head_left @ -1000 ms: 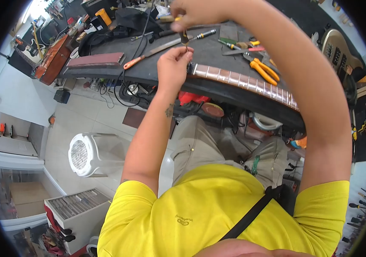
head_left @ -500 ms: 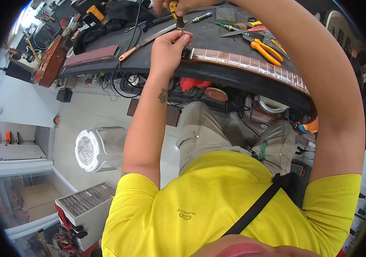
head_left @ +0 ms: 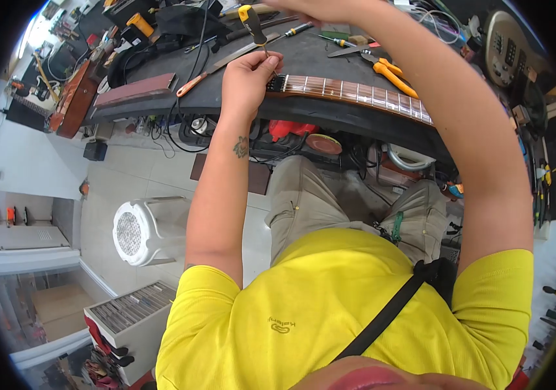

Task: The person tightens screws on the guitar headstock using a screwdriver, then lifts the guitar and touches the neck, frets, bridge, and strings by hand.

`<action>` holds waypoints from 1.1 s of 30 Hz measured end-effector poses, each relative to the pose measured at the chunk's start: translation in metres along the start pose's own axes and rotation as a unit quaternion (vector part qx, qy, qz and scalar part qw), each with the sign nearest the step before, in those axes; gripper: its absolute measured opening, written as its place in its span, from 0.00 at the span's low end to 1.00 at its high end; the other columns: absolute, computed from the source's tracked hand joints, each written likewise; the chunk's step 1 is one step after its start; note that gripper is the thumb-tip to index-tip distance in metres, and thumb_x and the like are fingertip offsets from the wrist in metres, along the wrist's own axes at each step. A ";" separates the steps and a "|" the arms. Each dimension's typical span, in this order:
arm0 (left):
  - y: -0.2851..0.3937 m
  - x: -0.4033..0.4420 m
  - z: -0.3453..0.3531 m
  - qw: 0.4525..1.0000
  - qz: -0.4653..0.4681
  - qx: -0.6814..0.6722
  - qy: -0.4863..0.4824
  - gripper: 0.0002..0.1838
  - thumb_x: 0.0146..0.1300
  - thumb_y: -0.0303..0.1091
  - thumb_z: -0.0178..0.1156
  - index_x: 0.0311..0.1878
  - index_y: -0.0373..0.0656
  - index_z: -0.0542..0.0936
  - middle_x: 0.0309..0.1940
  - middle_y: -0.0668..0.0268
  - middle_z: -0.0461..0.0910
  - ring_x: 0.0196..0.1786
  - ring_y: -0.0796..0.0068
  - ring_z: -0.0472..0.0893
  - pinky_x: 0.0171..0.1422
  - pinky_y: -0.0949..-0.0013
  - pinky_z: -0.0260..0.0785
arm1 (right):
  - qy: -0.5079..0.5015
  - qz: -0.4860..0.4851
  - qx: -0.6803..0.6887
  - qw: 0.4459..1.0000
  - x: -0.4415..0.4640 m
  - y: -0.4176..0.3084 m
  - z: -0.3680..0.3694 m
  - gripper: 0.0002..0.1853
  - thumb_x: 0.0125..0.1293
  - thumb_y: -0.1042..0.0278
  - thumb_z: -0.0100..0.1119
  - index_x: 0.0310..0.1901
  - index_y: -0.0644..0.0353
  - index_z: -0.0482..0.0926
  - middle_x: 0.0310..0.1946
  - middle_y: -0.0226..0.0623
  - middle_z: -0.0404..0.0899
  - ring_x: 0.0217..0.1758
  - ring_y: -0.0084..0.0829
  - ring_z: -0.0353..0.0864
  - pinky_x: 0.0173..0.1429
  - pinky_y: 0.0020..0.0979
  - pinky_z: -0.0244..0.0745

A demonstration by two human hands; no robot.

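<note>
My left hand (head_left: 250, 73) is closed, thumb and fingers pinching the shaft of a screwdriver (head_left: 252, 25) near the guitar's nut. The screwdriver stands nearly upright, its yellow and black handle above the fingers; its tip is hidden by them. Beside that hand, the fretted guitar neck (head_left: 349, 93) runs right along the bench edge, and my right forearm covers its far end. My right hand (head_left: 301, 8) is at the top edge of the view, apart from the screwdriver handle. Blur and the frame edge hide most of its fingers.
On the dark bench (head_left: 210, 97) lie a wooden-handled file (head_left: 192, 85), orange-handled pliers (head_left: 395, 77) and a sanding block (head_left: 136, 90). A black cable hangs over the front edge. A guitar body (head_left: 509, 49) stands at the right, and a white stool (head_left: 132, 233) on the floor.
My right hand has let go of the screwdriver handle and moved up and right. The left hand keeps its pinch on the shaft. The view has shifted slightly.
</note>
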State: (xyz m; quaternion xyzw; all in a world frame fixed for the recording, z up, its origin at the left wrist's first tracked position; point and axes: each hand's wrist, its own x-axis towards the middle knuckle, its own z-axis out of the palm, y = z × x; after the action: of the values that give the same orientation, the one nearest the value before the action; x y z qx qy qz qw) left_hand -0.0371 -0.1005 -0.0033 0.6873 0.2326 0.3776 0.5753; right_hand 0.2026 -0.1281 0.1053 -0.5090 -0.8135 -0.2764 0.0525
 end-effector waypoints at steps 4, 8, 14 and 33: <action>0.001 0.002 -0.002 0.993 -0.025 -0.117 0.005 0.10 0.76 0.30 0.63 0.50 0.33 0.86 0.42 0.62 0.87 0.46 0.74 0.87 0.55 0.73 0.82 | -0.240 0.296 0.061 0.922 -0.068 -0.033 0.005 0.17 0.63 0.58 0.73 0.42 0.67 0.88 0.41 0.56 0.88 0.47 0.49 0.89 0.54 0.45 0.84; 0.006 0.000 0.001 0.990 -0.044 -0.120 0.051 0.10 0.76 0.32 0.62 0.51 0.35 0.85 0.42 0.63 0.87 0.47 0.74 0.87 0.53 0.71 0.83 | -0.270 0.357 0.062 0.892 -0.081 -0.049 0.026 0.13 0.63 0.69 0.66 0.45 0.67 0.88 0.46 0.54 0.88 0.51 0.52 0.89 0.55 0.48 0.85; 0.022 -0.012 -0.004 0.984 -0.015 -0.164 0.060 0.10 0.77 0.33 0.61 0.51 0.36 0.85 0.44 0.62 0.87 0.49 0.72 0.87 0.55 0.65 0.83 | -0.284 0.395 0.069 0.871 -0.078 -0.065 0.015 0.13 0.63 0.67 0.67 0.47 0.64 0.88 0.47 0.51 0.89 0.52 0.52 0.89 0.55 0.45 0.85; 0.047 -0.050 0.009 0.935 0.039 -0.352 0.003 0.11 0.84 0.34 0.49 0.53 0.36 0.77 0.53 0.53 0.82 0.57 0.57 0.85 0.63 0.49 0.83 | 0.227 0.350 0.751 0.512 -0.070 -0.134 -0.011 0.10 0.66 0.78 0.70 0.46 0.69 0.82 0.36 0.42 0.88 0.36 0.25 0.87 0.42 0.26 0.82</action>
State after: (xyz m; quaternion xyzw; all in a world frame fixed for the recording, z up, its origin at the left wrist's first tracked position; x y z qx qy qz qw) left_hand -0.0650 -0.1544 0.0287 0.4480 0.0596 0.4596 0.7645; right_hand 0.1193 -0.2336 0.0357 -0.4435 -0.4339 0.3723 0.6902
